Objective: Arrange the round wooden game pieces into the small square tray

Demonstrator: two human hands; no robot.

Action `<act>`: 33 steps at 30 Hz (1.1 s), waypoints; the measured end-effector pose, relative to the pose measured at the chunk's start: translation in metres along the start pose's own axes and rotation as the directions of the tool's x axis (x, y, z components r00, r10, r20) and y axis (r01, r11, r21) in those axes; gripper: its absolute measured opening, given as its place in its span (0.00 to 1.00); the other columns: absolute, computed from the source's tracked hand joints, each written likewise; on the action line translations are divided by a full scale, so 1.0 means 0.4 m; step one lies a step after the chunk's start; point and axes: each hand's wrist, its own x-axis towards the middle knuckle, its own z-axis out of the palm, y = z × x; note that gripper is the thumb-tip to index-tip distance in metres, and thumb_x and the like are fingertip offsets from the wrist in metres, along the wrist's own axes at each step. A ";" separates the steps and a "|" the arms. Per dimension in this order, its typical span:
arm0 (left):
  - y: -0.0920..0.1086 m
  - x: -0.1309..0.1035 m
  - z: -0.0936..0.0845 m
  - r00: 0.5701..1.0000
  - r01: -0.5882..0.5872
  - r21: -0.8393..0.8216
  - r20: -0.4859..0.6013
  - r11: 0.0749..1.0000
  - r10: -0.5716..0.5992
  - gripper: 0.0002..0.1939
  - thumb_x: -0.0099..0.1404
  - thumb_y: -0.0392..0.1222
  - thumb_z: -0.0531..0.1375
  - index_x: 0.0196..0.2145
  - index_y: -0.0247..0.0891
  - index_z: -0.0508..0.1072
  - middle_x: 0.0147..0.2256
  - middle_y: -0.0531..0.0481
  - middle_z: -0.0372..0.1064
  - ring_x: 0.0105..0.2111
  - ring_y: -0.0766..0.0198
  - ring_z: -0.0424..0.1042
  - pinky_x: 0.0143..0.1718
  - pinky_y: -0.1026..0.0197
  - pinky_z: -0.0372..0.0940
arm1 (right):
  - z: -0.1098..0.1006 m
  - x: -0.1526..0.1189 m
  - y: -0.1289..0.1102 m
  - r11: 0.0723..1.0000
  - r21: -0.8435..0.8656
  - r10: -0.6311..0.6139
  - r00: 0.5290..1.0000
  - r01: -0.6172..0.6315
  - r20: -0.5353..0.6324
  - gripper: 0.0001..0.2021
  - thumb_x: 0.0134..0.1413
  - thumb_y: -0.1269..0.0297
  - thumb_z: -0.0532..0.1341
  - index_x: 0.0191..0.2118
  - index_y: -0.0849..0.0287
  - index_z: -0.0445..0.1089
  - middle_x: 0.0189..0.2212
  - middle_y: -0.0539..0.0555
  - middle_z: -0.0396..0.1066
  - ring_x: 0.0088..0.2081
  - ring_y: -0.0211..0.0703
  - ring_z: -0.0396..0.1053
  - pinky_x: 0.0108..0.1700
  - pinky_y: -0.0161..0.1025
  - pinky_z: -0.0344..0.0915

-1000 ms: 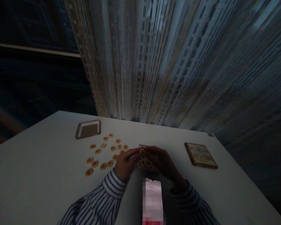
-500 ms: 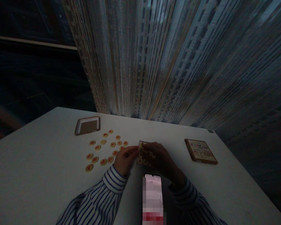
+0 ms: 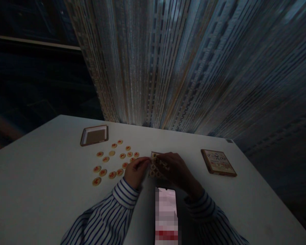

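Observation:
Several round wooden xiangqi pieces with dark characters lie in a shallow clear box (image 3: 152, 175) at the middle of the table. My right hand (image 3: 178, 172) reaches over this box from the right and hides much of it. Its bent fingertips are at a xiangqi piece (image 3: 154, 155) near the far left corner; whether they grip it is hard to see in the dim light. At the box's left edge is my left hand (image 3: 135, 172), with thumb and fingers pressed together. What they hold, if anything, is hidden. Red-marked xiangqi pieces (image 3: 112, 175) are scattered to its left.
A lit phone (image 3: 165, 207) lies close in front of the box. Toward the far left is a shallow open tray-like lid (image 3: 95, 135). A flat printed box (image 3: 218, 162) rests on the right of the white table (image 3: 53, 170). A string curtain (image 3: 153, 68) hangs behind.
My right hand's fingers have lifted and shifted slightly, showing more of the pieces in the box. My left hand stays at the box's left edge. The view has tilted a little.

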 end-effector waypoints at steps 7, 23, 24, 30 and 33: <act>-0.032 0.002 0.005 0.999 -0.024 0.124 -0.022 0.992 0.027 0.11 0.52 0.42 0.57 0.32 0.37 0.75 0.33 0.46 0.75 0.32 0.61 0.73 0.35 0.59 0.69 | -0.012 -0.006 0.038 0.995 -0.075 0.068 0.998 -0.067 0.017 0.11 0.53 0.62 0.56 0.42 0.58 0.68 0.34 0.56 0.73 0.35 0.42 0.68 0.37 0.39 0.59; -0.057 -0.008 0.014 0.982 -0.179 0.284 0.117 0.942 0.151 0.13 0.56 0.40 0.54 0.37 0.36 0.72 0.38 0.43 0.73 0.38 0.58 0.72 0.40 0.55 0.67 | -0.036 -0.021 0.110 0.950 -0.191 0.262 0.963 -0.246 0.062 0.11 0.51 0.66 0.57 0.42 0.59 0.68 0.33 0.55 0.73 0.34 0.44 0.69 0.37 0.40 0.61; -0.060 -0.008 0.014 0.980 -0.187 0.293 0.122 0.938 0.157 0.13 0.56 0.40 0.53 0.38 0.35 0.72 0.38 0.43 0.73 0.38 0.57 0.71 0.41 0.54 0.67 | -0.035 -0.021 0.113 0.947 -0.203 0.269 0.961 -0.251 0.068 0.11 0.51 0.66 0.57 0.42 0.59 0.69 0.33 0.55 0.73 0.34 0.44 0.69 0.36 0.39 0.60; -0.065 -0.010 0.011 0.974 -0.216 0.314 0.135 0.924 0.182 0.13 0.56 0.39 0.54 0.39 0.37 0.72 0.39 0.44 0.72 0.40 0.57 0.71 0.42 0.54 0.66 | -0.026 -0.026 0.130 0.943 -0.230 0.270 0.957 -0.242 0.103 0.10 0.52 0.65 0.56 0.40 0.58 0.69 0.34 0.55 0.73 0.34 0.43 0.69 0.36 0.38 0.60; -0.066 -0.010 0.011 0.974 -0.214 0.329 0.144 0.920 0.175 0.13 0.56 0.39 0.54 0.39 0.37 0.72 0.40 0.44 0.72 0.40 0.58 0.71 0.42 0.54 0.67 | -0.023 -0.029 0.137 0.942 -0.236 0.275 0.953 -0.240 0.127 0.10 0.52 0.64 0.57 0.41 0.58 0.69 0.36 0.55 0.73 0.36 0.43 0.69 0.37 0.38 0.60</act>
